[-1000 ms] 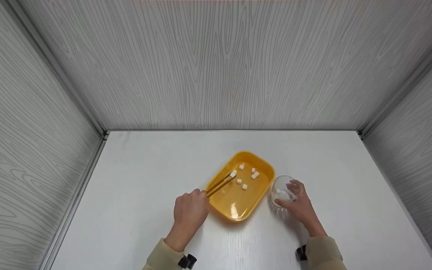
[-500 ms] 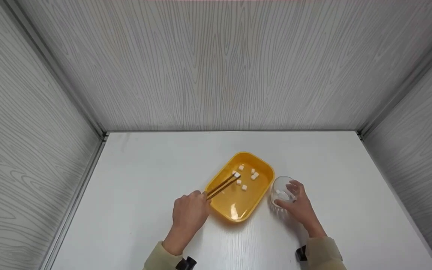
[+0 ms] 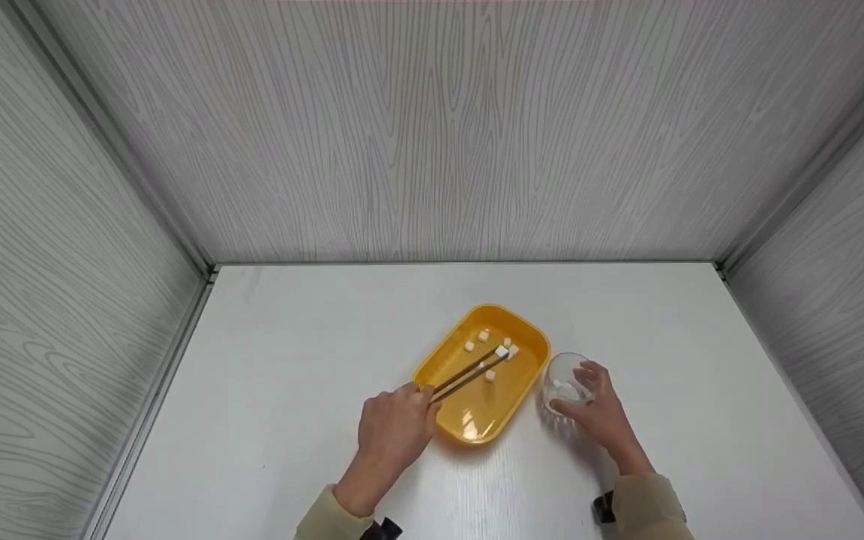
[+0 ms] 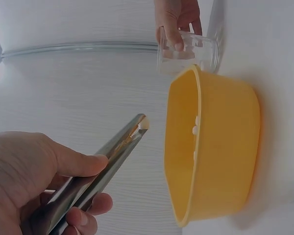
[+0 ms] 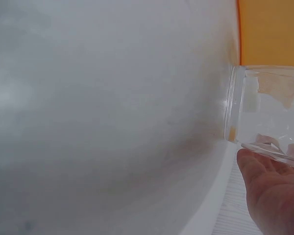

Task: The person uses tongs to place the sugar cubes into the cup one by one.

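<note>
My left hand [image 3: 398, 427] grips a pair of metal tongs [image 3: 469, 367], which reach over the yellow tray [image 3: 469, 409]. A small white cube [image 3: 502, 351] sits pinched between the tong tips, and in the left wrist view this cube [image 4: 143, 123] is held above the tray's rim. Several more white cubes [image 3: 490, 376] lie on the tray floor, some partly covered by the tongs. To the right of the tray stands a clear glass [image 3: 561, 379]. Thumb and fingers of my right hand [image 3: 603, 412] curve round its side. What the glass contains is hard to make out.
Under everything is a white tabletop [image 3: 312, 330]. Grey wood-grain panels rise at the back [image 3: 432, 150], left and right. The glass stands close by the tray's right rim.
My left hand has moved right, carrying the tongs and pinched cube across the tray toward the glass. The right hand and the glass have stayed put.
</note>
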